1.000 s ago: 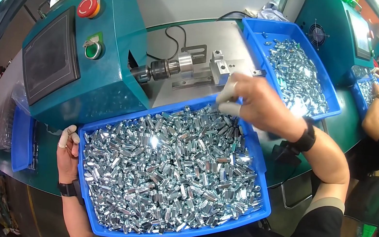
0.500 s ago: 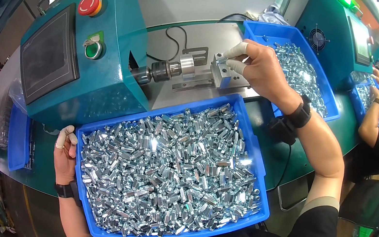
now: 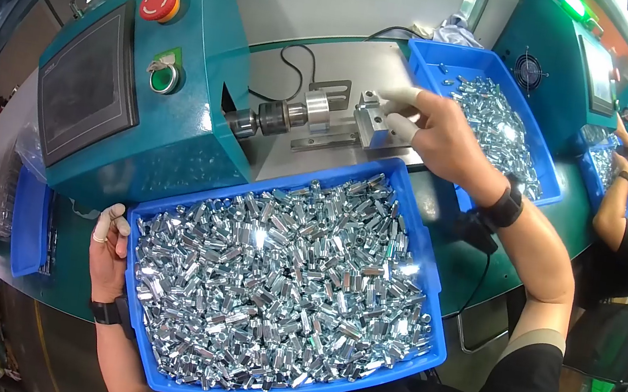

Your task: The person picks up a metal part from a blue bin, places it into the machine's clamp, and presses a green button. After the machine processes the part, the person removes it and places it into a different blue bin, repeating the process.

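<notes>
"Which step is in hand?"

"Probably work at the metal block (image 3: 371, 127): the right hand (image 3: 452, 140) is beside it, elbow bent, thumb and index finger parted; any contact is unclear."

"And the next move?"

"It calls for fine fingertip placement, I'd judge."

"The left hand (image 3: 107, 262)?"

"Fingers curled at the left side of 1 tray (image 3: 416, 240) full of metal pieces (image 3: 284, 289); I can't tell whether it grips."

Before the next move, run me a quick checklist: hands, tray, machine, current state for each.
1. Right hand clear of metal block: not ok, right beside it.
2. Left hand at front tray: ok, by its left side.
3. Front tray stocked: ok, heaped with metal pieces.
4. Piece seated in block: cannot tell, too small to see.
5. Red button released: cannot tell.
</notes>
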A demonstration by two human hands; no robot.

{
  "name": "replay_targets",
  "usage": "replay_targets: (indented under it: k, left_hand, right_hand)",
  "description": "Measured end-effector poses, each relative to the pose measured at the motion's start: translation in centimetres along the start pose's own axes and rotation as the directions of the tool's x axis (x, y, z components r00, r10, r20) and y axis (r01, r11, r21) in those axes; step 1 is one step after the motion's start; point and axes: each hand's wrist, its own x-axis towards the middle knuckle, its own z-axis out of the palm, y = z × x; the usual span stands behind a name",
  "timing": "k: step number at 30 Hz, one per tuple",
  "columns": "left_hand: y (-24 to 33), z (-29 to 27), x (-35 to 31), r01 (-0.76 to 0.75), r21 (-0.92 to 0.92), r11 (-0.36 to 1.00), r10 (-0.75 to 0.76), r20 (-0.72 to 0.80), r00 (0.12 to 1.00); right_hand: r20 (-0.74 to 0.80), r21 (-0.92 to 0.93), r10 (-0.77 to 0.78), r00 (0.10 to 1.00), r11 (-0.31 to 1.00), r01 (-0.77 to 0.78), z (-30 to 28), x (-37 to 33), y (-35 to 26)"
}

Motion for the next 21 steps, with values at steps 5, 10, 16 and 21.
replay_targets:
  k: [5, 10, 16, 21]
  left_hand:
    - [-0.2, -0.1, 0.3, 0.006, -0.006, 1.000, -0.007, -0.032, 0.999]
    - [0.1, 0.6, -0.1, -0.003, -0.015, 1.000, 0.003, -0.027, 1.000]
    - [-0.1, 0.6, 0.2, -0.003, 0.003, 1.000, 0.003, -0.046, 0.999]
    - [-0.3, 0.2, 0.3, -0.009, -0.027, 1.000, 0.009, 0.000, 1.000]
  right_hand:
    - [0.127, 0.360, 0.195, 0.972, 0.904, -0.229, 0.8, -1.3, -0.3]
    - [0.176, 0.423, 0.156, 0.972, 0.880, -0.218, 0.8, -1.4, -0.8]
    - [0.262, 0.406, 0.064, 0.963, 0.898, -0.170, 0.5, -0.6, -0.5]
    - [0.304, 0.426, 0.044, 0.952, 0.888, -0.177, 0.0, 0.1, -0.2]
